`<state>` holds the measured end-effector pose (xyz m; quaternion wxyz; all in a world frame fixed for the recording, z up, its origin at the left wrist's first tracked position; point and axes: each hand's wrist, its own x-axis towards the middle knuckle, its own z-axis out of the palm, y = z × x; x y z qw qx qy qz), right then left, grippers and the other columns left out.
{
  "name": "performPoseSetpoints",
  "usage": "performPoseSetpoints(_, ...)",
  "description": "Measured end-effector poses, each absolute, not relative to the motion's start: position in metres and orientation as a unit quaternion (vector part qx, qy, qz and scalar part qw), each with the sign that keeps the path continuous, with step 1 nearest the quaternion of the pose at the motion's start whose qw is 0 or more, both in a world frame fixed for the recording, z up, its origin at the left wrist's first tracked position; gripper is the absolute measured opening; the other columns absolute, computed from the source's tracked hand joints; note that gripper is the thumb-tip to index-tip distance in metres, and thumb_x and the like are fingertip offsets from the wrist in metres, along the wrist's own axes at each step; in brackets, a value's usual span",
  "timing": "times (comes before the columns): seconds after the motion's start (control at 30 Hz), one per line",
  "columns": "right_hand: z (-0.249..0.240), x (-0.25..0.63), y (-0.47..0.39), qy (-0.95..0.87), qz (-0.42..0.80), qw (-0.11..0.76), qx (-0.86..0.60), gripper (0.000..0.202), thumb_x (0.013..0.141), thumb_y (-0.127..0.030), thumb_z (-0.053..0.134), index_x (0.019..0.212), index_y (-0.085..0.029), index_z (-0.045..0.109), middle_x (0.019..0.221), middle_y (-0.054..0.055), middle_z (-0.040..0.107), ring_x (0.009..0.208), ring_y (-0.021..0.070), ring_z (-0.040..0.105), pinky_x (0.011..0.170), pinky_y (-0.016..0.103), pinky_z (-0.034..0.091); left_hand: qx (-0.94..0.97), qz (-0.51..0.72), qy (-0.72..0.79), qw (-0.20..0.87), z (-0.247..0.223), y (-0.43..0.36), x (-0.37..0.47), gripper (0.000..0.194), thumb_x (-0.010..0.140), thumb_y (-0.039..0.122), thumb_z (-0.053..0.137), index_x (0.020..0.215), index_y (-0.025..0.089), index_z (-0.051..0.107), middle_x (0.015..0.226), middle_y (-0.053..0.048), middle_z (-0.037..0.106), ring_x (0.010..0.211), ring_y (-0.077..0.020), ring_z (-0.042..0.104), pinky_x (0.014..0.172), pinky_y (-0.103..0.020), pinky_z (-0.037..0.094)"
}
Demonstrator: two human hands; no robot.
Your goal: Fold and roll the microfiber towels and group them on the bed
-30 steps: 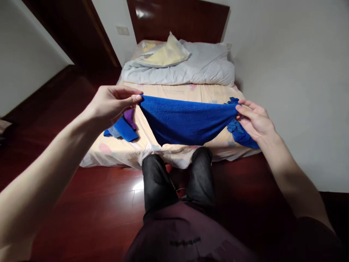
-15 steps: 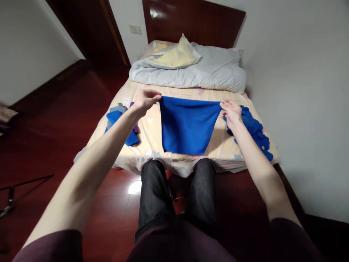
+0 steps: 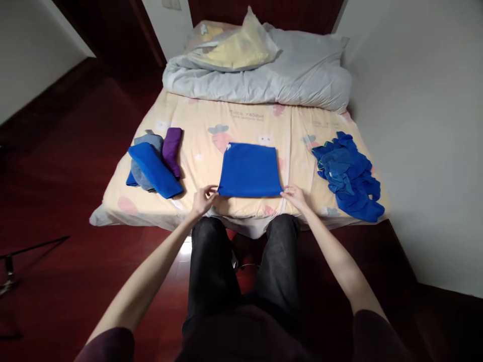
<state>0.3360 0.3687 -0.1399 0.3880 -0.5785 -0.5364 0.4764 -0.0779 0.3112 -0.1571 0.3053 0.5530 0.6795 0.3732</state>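
A blue towel (image 3: 249, 170) lies flat on the bed, roughly square, its near edge straight between my hands. My left hand (image 3: 205, 200) pinches its near left corner, and my right hand (image 3: 295, 197) pinches the near right one. To the left sit several folded or rolled cloths: a blue one (image 3: 155, 170) lying across a grey one (image 3: 145, 176), with a purple one (image 3: 172, 151) beside them. A crumpled heap of blue cloths (image 3: 349, 176) rests on the right side of the bed.
The bed (image 3: 204, 118) has a patterned cream sheet. A grey quilt (image 3: 302, 83) with a pale yellow piece of bedding (image 3: 241, 48) on it spans the far end. A wall (image 3: 422, 151) borders the right. A thin black stand (image 3: 33, 249) shows at the lower left.
The towel, held stretched above the bed before, now lies on it and looks smaller. Both hands have come down closer to me and nearer together. The view has tilted downward.
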Motion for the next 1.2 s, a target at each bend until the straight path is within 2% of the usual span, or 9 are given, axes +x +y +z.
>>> performPoseSetpoints(0.07,-0.166,0.331,0.353,-0.472,0.52,0.333,-0.63,0.057,0.058,-0.049,0.097,0.093,-0.021,0.061,0.072,0.001,0.07,0.058,0.0122,0.057,0.055,0.024,0.047,0.487,0.352,0.703,0.381,-0.188,0.294,-0.07,0.051,0.073,0.046,0.082,0.115,0.018,0.074,0.09,-0.008,0.081,0.082,-0.0251,0.073,0.083,-0.036,0.055)
performPoseSetpoints(0.13,-0.18,0.329,0.345,-0.415,0.525,0.328,-0.667,0.06,0.057,-0.047,0.098,0.096,-0.021,0.061,0.073,0.0,0.071,0.054,0.0102,0.053,0.05,0.021,0.04,0.423,0.382,0.706,0.421,-0.203,0.285,-0.064,0.059,0.068,0.048,0.085,0.116,0.018,0.071,0.091,-0.009,0.081,0.087,-0.0263,0.075,0.084,-0.036,0.056)
performPoseSetpoints(0.23,-0.186,0.33,0.343,-0.365,0.519,0.362,-0.683,0.062,0.055,-0.043,0.099,0.1,-0.02,0.062,0.086,0.005,0.076,0.059,0.0101,0.056,0.049,0.018,0.036,0.346,0.449,0.691,0.449,-0.206,0.286,-0.058,0.065,0.062,0.05,0.09,0.115,0.018,0.068,0.092,-0.009,0.081,0.091,-0.0256,0.076,0.086,-0.036,0.057)
performPoseSetpoints(0.37,-0.182,0.333,0.343,-0.346,0.542,0.357,-0.678,0.063,0.053,-0.036,0.1,0.1,-0.02,0.062,0.093,0.008,0.079,0.062,0.0106,0.058,0.047,0.017,0.033,0.321,0.458,0.683,0.469,-0.202,0.294,-0.056,0.06,0.057,0.044,0.092,0.105,0.017,0.07,0.084,-0.008,0.079,0.091,-0.0255,0.076,0.084,-0.035,0.057)
performPoseSetpoints(0.57,-0.177,0.345,0.334,-0.401,0.538,0.376,-0.638,0.068,0.052,-0.05,0.098,0.095,-0.024,0.052,0.1,0.006,0.08,0.062,0.0107,0.056,0.046,0.019,0.035,0.319,0.491,0.665,0.465,-0.202,0.283,-0.062,0.059,0.058,0.044,0.091,0.108,0.017,0.072,0.09,-0.01,0.081,0.084,-0.0243,0.075,0.08,-0.036,0.058)
performPoseSetpoints(0.67,-0.178,0.353,0.33,-0.418,0.542,0.377,-0.624,0.069,0.051,-0.049,0.099,0.093,-0.025,0.049,0.094,0.005,0.079,0.064,0.0122,0.057,0.045,0.018,0.034,0.333,0.477,0.668,0.463,-0.202,0.269,-0.066,0.063,0.057,0.049,0.093,0.107,0.017,0.074,0.089,-0.009,0.081,0.088,-0.0259,0.076,0.084,-0.037,0.059)
performPoseSetpoints(0.77,-0.181,0.355,0.328,-0.429,0.556,0.346,-0.622,0.066,0.053,-0.046,0.098,0.093,-0.025,0.05,0.088,0.003,0.078,0.057,0.0098,0.051,0.043,0.017,0.031,0.349,0.444,0.672,0.479,-0.2,0.261,-0.069,0.067,0.051,0.054,0.096,0.102,0.017,0.075,0.086,-0.01,0.081,0.091,-0.0284,0.077,0.087,-0.038,0.059)
performPoseSetpoints(0.93,-0.183,0.343,0.329,-0.423,0.557,0.323,-0.637,0.068,0.05,-0.044,0.099,0.097,-0.023,0.054,0.092,0.005,0.077,0.056,0.0075,0.049,0.041,0.015,0.03,0.346,0.418,0.678,0.496,-0.192,0.269,-0.065,0.075,0.044,0.058,0.099,0.103,0.019,0.074,0.088,-0.009,0.081,0.097,-0.0298,0.078,0.085,-0.036,0.059)
performPoseSetpoints(1.2,-0.179,0.35,0.321,-0.447,0.55,0.299,-0.639,0.064,0.05,-0.043,0.098,0.089,-0.024,0.051,0.076,0.0,0.072,0.052,0.0087,0.046,0.04,0.016,0.027,0.326,0.392,0.669,0.541,-0.184,0.265,-0.073,0.066,0.042,0.051,0.101,0.093,0.018,0.076,0.082,-0.009,0.08,0.085,-0.0274,0.077,0.08,-0.036,0.059)
